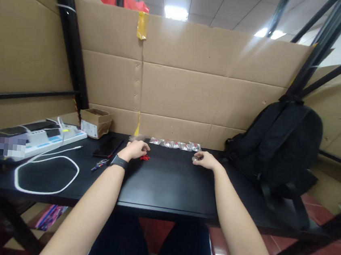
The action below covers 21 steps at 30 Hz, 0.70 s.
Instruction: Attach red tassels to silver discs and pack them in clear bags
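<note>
My left hand (136, 150), with a dark band on the wrist, is over the left part of the black table. Its fingers curl down onto a bundle of red cord (145, 157), and whether they pinch it is partly hidden. Just behind them is a blurred, see-through piece (137, 138), perhaps plastic. Toward the right, my right hand (207, 161) is closed, thumb and fingers around a small shiny round thing (197, 158). Several clear packets (176, 144) with shiny, partly red contents lie in a row behind both hands, along the cardboard wall.
A black backpack (281, 143) stands on the table's right. On the left are a white power strip (47, 143), a looped white cable (77, 170), a small cardboard box (96, 123), a dark phone-like slab (107, 147) and keys (100, 164). Cardboard walls (178, 79) enclose the table.
</note>
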Motion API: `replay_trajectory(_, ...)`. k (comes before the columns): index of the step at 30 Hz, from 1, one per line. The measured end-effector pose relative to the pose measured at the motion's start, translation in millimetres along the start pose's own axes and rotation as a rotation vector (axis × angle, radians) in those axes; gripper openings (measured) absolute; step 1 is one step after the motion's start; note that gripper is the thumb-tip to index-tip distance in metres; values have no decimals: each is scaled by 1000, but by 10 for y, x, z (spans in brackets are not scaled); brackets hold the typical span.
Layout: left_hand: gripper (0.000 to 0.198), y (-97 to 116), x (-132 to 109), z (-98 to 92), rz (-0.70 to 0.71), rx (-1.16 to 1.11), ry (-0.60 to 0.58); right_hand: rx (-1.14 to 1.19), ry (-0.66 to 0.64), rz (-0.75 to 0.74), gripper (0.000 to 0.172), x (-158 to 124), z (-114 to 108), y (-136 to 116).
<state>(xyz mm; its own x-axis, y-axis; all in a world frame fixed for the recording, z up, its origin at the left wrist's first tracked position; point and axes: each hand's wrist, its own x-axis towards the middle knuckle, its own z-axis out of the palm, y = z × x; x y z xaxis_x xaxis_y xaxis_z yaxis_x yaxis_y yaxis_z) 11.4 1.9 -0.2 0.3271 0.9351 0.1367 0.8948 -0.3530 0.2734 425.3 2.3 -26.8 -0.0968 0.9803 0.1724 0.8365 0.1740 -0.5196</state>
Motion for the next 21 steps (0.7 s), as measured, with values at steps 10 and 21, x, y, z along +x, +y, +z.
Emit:
replay_trajectory(10,25,25,6,32,-100,9,67,-149,102,31,38,-81,-1,-63)
replay_trajectory(21,6,-18,-37,-12,-136,-40,-33,-191,145,158,43,-166,-109,-56)
